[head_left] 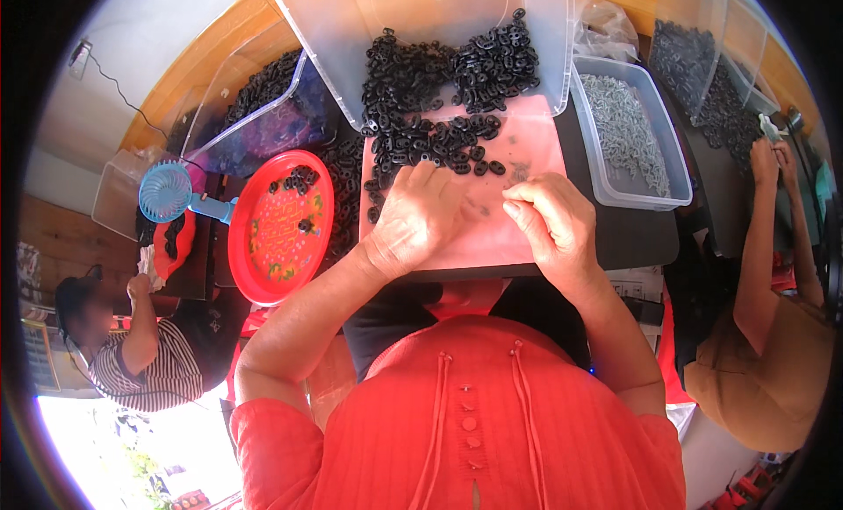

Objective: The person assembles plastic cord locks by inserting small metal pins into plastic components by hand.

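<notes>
My left hand (416, 213) is back-up over a pink cloth (518, 159), at the near edge of a pile of black oval plastic pieces with holes (439, 146). Its fingers curl under, and whatever they grip is hidden. To the right, above the same cloth, my right hand (555, 219) is closed, thumb against the bent forefinger; nothing I can name shows in it. The black pieces spread down from a tipped translucent bin (347, 80) onto the cloth. Small dark bits lie on the cloth between my hands.
Right of the cloth stands a clear tub (641, 190) of small grey metal-looking parts. On the left are a red tray (243, 216) holding several black pieces, a blue fan (167, 191) and another clear bin (250, 124). Co-workers sit at both sides.
</notes>
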Demonstrator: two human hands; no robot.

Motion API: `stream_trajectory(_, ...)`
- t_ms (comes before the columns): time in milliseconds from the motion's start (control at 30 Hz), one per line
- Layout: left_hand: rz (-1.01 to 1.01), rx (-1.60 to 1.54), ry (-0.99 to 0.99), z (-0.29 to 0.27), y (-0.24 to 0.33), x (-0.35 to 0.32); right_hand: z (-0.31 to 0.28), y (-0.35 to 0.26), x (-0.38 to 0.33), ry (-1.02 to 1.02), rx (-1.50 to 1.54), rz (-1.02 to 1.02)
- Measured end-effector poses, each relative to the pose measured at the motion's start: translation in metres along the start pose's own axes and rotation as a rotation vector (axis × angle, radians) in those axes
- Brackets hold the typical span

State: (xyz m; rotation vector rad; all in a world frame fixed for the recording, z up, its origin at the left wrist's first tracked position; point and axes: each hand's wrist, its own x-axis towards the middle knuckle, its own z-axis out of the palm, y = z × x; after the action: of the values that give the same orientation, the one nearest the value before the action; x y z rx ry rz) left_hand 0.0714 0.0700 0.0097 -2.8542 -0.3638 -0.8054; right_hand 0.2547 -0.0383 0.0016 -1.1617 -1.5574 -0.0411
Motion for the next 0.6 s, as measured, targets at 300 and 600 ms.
stream_trajectory(300,-0.215,-0.302,0.072,-0.017,0.006,-0.008,0.008,-0.004,-0.003,-0.033,0.024,0.016)
stream_trajectory(600,-1.202,-1.515,0.002,-0.052,0.057,-0.021,0.011,-0.024,-0.002,-0.173,0.285,0.031)
